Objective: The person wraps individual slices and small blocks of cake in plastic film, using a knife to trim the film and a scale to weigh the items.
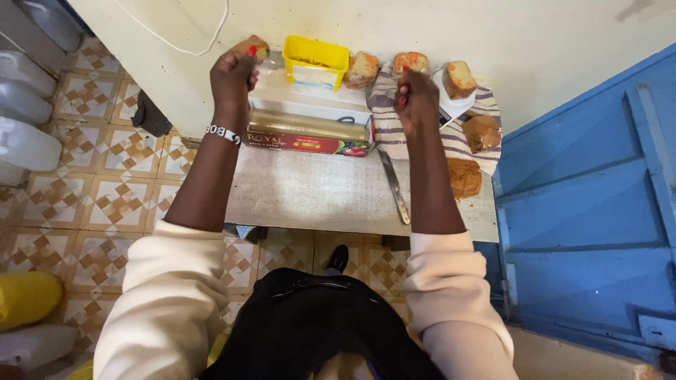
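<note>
A: Cling film roll box [310, 134] sits across the back of the desk [317, 193], lid open, roll showing. Both hands are raised above it.

B: Hand states?

A: Left hand [232, 77] is closed in a pinch just above the box's left end. Right hand [415, 98] is closed in a pinch over the striped cloth [394, 130]. I think a clear sheet is stretched between them, but I can't tell for sure.

B: Surroundings?

A: Yellow tub [315, 62] behind the box, cake slices [459, 79] along the wall and on the cloth, knife [393, 184] lying just right of the box. Blue door [591, 204] is right of the desk.
</note>
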